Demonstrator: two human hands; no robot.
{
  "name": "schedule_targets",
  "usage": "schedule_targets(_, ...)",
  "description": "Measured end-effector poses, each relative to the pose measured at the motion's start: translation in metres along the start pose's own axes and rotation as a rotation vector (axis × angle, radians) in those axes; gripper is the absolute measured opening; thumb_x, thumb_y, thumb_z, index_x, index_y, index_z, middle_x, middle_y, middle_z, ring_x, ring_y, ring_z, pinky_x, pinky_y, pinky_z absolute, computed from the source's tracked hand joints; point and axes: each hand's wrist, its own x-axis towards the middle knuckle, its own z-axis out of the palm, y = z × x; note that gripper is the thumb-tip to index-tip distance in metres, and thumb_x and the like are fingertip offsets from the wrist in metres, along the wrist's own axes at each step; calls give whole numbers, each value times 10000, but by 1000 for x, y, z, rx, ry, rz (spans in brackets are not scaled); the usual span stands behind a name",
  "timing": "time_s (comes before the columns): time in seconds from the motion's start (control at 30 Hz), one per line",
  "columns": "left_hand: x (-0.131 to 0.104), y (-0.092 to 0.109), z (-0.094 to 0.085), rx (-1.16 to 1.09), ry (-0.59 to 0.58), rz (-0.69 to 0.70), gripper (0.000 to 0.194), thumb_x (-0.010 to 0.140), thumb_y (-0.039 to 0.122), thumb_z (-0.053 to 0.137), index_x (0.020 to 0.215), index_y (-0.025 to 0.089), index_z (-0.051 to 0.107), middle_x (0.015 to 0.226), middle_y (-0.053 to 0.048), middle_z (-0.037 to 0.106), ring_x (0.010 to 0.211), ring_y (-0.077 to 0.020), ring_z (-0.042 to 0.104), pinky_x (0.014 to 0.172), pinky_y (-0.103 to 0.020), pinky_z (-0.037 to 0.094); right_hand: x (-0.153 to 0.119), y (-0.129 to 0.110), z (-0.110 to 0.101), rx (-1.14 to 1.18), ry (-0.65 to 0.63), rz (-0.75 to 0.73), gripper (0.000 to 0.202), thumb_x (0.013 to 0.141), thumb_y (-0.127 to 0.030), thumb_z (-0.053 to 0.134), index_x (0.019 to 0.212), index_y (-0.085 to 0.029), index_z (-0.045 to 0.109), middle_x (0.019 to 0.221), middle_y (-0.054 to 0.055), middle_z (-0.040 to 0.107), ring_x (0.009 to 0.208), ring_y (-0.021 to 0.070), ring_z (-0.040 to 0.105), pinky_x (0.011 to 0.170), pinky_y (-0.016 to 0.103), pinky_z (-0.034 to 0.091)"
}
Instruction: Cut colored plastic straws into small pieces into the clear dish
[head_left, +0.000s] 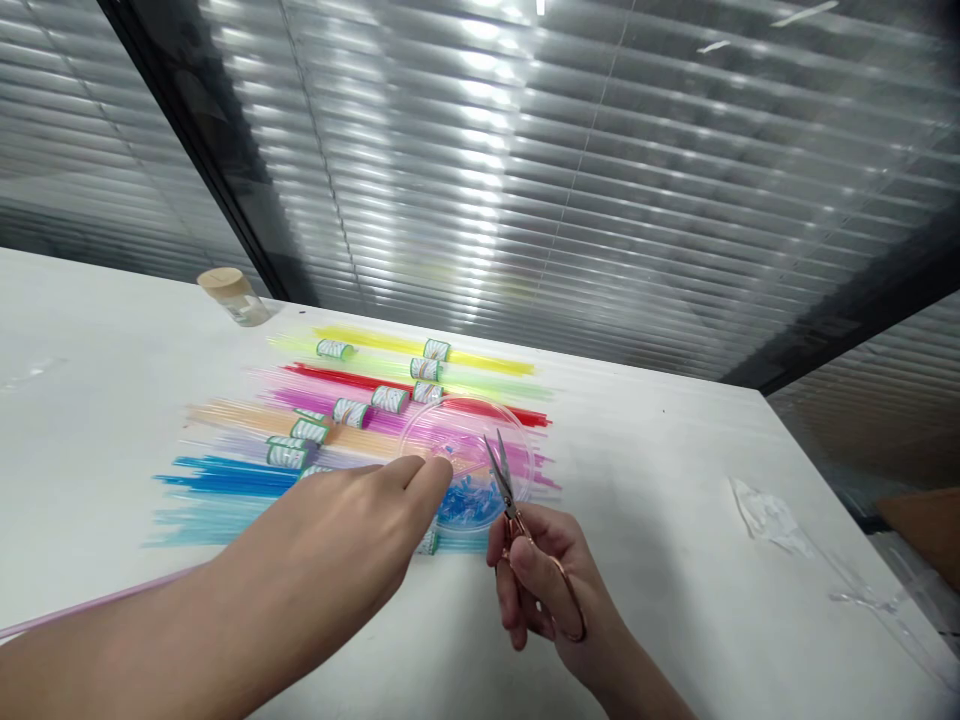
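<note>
My left hand [367, 525] is closed in a pinch around a thin pink plastic tube [97, 604]. The tube runs back beneath my forearm, and its short front end shows just past my fingertips. Over on the right, my right hand [544, 575] grips small scissors [507, 492] with rose-gold handles, fingers through the loops. Their blades point upward, slightly apart, near the tube's tip. Below the blades, a clear round dish [531, 450] holds small cut blue pieces [469, 507]. It sits over bundles of coloured tubes, partly covered by my left hand.
Labelled bundles of thin tubes, among them yellow [487, 361], red [525, 413] and blue [232, 475], lie across the white table [660, 500]. A jar with a wooden lid [232, 295] is at back left. Crumpled clear plastic [769, 515] lies right. Blinds [450, 150] stand behind.
</note>
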Motion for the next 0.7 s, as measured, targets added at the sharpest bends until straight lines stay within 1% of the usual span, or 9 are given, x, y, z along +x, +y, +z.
schedule_targets(0.1, 0, 2, -3, 57, -6, -29, 373, 701, -33, 377, 952, 194, 535, 696, -6, 612, 489, -131, 536, 468, -212, 372, -1, -3, 5, -92, 54, 13, 505, 733, -641, 707, 720, -177, 509, 496, -55, 458, 412, 68, 387, 404, 183, 319)
schedule_targets(0.17, 1, 2, -3, 63, -6, -31, 367, 709, -32, 384, 956, 195, 535, 693, -4, 610, 489, -131, 541, 461, -209, 366, -2, -3, 8, -147, 55, 26, 484, 707, -601, 746, 698, -177, 512, 495, -62, 428, 431, 71, 367, 420, 196, 311)
schedule_targets(0.27, 1, 3, -2, 40, 2, -15, 364, 737, -20, 395, 993, 199, 532, 694, 1, 609, 493, -126, 547, 465, -203, 371, -2, -1, 11, -161, 52, 46, 458, 697, -567, 761, 694, -181, 515, 496, -69, 401, 445, 73, 342, 427, 204, 296)
schedule_targets(0.37, 1, 3, -1, 36, -15, 2, 381, 750, -23, 392, 1027, 198, 533, 693, 3, 611, 481, -125, 539, 476, -207, 381, -1, 1, 12, -153, 63, 48, 451, 715, -578, 737, 696, -182, 520, 484, -63, 428, 428, 76, 347, 422, 211, 302)
schedule_targets(0.5, 1, 4, 0, 49, -48, 18, 418, 743, -31, 394, 1062, 198, 538, 746, -14, 643, 522, -137, 572, 488, -209, 388, 1, 2, 12, -146, 69, 40, 410, 722, -535, 744, 699, -185, 531, 474, -58, 457, 415, 83, 378, 412, 210, 317)
schedule_targets(0.7, 1, 3, -1, 12, -11, 23, 408, 776, -7, 402, 1095, 205, 543, 749, -12, 644, 512, -128, 569, 503, -208, 408, 1, 1, 11, -156, 91, 59, 338, 722, -445, 754, 695, -184, 542, 471, -61, 460, 416, 83, 379, 408, 203, 319)
